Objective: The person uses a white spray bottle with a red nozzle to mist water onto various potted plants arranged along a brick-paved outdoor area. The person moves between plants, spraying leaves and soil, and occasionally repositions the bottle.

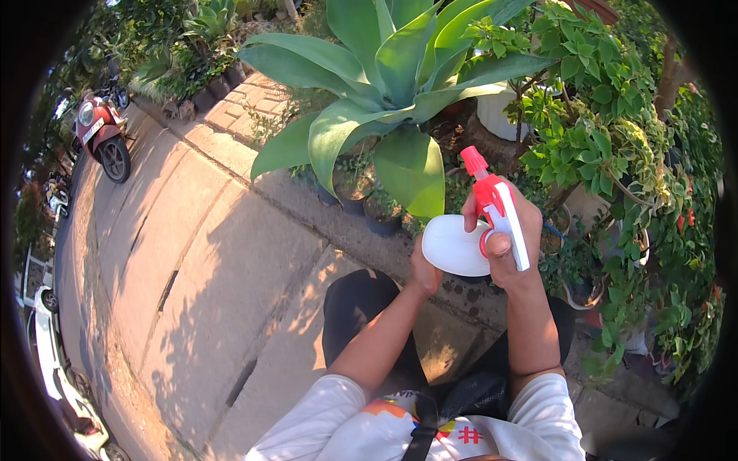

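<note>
A white plastic spray bottle (454,246) with a red and white trigger head (497,201) is held between both hands, tilted over. My right hand (519,230) grips it at the neck and head, the thumb and fingers wrapped around. At the bottle's left side my left hand (425,268) supports the body; most of its fingers are hidden beneath. Just beyond the bottle a large agave plant (398,109) spreads broad green leaves, one of which hangs close to the bottle.
Small potted plants (382,210) stand beneath the agave. Leafy shrubs (599,144) crowd the right side. A concrete pavement (259,230) runs along the left, with a red scooter (104,135) parked at the upper left and a white car (60,369) at the lower left.
</note>
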A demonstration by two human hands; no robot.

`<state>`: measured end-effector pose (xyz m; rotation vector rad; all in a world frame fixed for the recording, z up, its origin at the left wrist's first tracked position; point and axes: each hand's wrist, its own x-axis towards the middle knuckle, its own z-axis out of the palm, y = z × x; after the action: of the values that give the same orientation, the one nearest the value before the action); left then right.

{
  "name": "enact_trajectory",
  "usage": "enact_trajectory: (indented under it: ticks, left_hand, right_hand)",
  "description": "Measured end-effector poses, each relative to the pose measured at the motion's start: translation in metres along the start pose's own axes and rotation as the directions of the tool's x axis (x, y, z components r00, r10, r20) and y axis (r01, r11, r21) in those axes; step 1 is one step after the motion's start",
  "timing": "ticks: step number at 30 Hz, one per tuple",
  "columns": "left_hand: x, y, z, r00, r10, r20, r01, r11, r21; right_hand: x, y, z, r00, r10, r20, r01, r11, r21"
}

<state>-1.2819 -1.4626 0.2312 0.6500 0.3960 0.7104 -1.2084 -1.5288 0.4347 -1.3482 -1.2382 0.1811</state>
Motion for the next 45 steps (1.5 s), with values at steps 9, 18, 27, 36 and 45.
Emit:
enact_trajectory:
  ticks: [9, 18, 27, 36, 45]
  left_hand:
    - [-0.013, -0.013, 0.015, 0.991, -0.113, -0.070, 0.109, 0.992, -0.057]
    - [-0.006, -0.006, 0.005, 0.996, 0.042, -0.080, -0.051, 0.992, -0.116]
    - [0.000, 0.053, 0.014, 0.972, 0.137, 0.191, -0.070, 0.944, -0.321]
    - [-0.009, 0.067, 0.022, 0.930, 0.000, 0.367, 0.069, 0.982, -0.177]
    - [-0.012, 0.060, 0.027, 0.918, -0.089, 0.387, 0.181, 0.961, -0.208]
  right_hand:
    - [-0.002, 0.009, -0.006, 0.995, 0.030, -0.099, -0.015, 0.988, 0.155]
    - [0.000, -0.004, -0.007, 0.999, -0.053, 0.009, 0.051, 0.992, 0.117]
    - [0.026, -0.026, 0.003, 0.950, 0.017, -0.311, 0.062, 0.968, 0.242]
    - [0.042, -0.039, 0.000, 0.974, -0.119, -0.192, 0.152, 0.975, 0.165]
    - [0.041, -0.035, -0.001, 0.975, -0.140, -0.174, 0.173, 0.966, 0.190]
